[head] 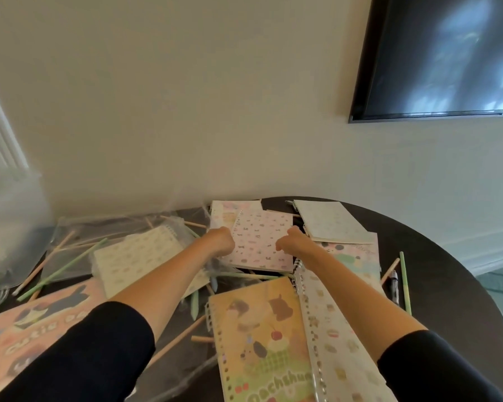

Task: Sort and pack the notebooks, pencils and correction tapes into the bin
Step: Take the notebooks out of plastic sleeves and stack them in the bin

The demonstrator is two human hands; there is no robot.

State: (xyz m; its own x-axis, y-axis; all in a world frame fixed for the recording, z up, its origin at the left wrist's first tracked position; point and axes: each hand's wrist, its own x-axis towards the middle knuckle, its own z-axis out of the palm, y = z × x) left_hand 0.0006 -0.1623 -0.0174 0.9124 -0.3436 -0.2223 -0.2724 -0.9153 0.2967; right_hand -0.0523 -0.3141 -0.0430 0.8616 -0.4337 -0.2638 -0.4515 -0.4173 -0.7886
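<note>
A pink patterned spiral notebook [262, 242] lies tilted at the middle of the round dark table [436, 256]. My left hand [221, 240] grips its left edge and my right hand [292, 242] grips its right edge. Several other notebooks lie around it: a pale green one [331, 221] at the back right, a yellow dachshund one [262, 338] in front, a white one [137, 256] inside clear plastic to the left, a pink one [35, 323] at the near left. Wooden and green pencils [404, 282] are scattered between them. No correction tape is recognisable.
A clear plastic bin or wrap [9, 227] stands blurred at the far left against the wall. A dark wall screen [447, 53] hangs at the upper right. A pen [394, 285] lies by the table's right edge. Teal carpet [500, 288] shows beyond.
</note>
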